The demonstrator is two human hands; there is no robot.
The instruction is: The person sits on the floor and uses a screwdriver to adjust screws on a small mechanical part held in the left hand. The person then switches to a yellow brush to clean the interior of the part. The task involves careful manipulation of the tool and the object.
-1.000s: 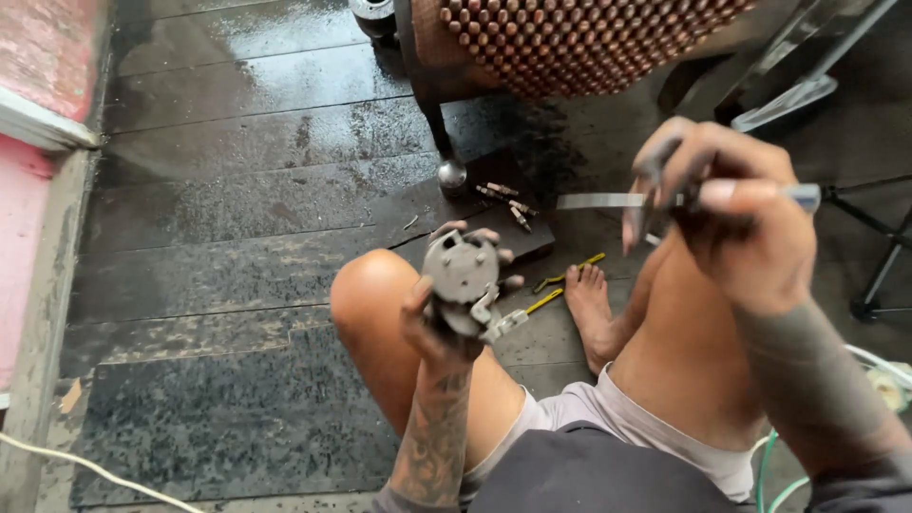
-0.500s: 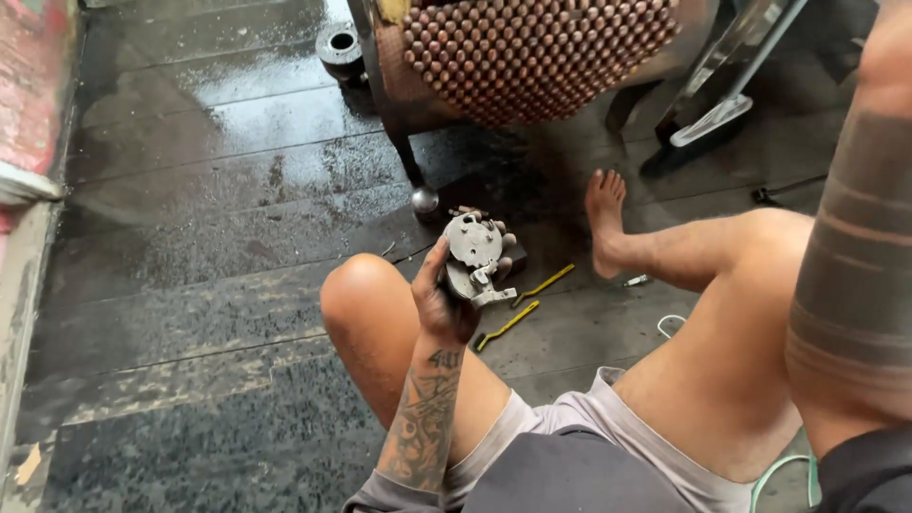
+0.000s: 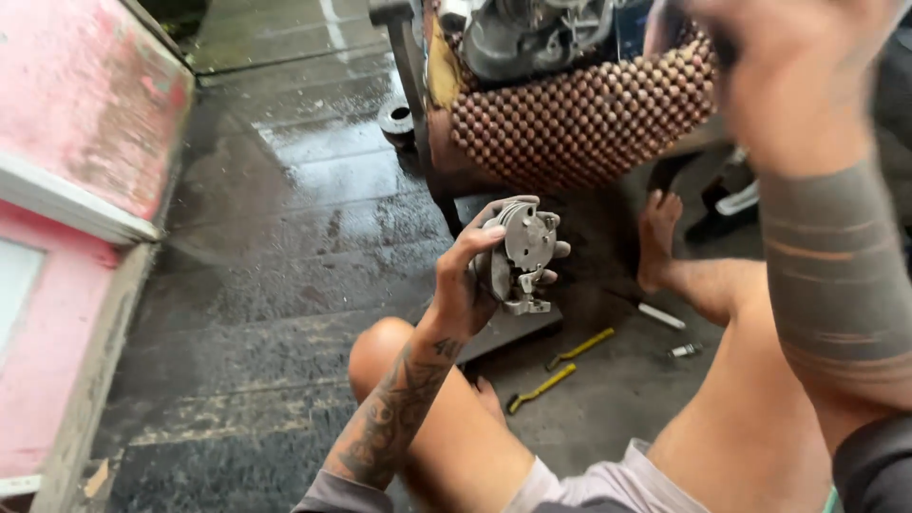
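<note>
The left hand (image 3: 465, 285) grips a grey metal part (image 3: 518, 252) above the knee (keep it steady, face turned up), while the raised, blurred right hand (image 3: 798, 71) hides whatever its fingers do.

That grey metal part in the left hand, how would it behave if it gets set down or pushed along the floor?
The metal part looks cast and solid, so probably stiff and heavy for its size. The left hand wraps fingers round its edge, hinting at real weight. The floor looks wet, so it may slide rather than roll.
</note>
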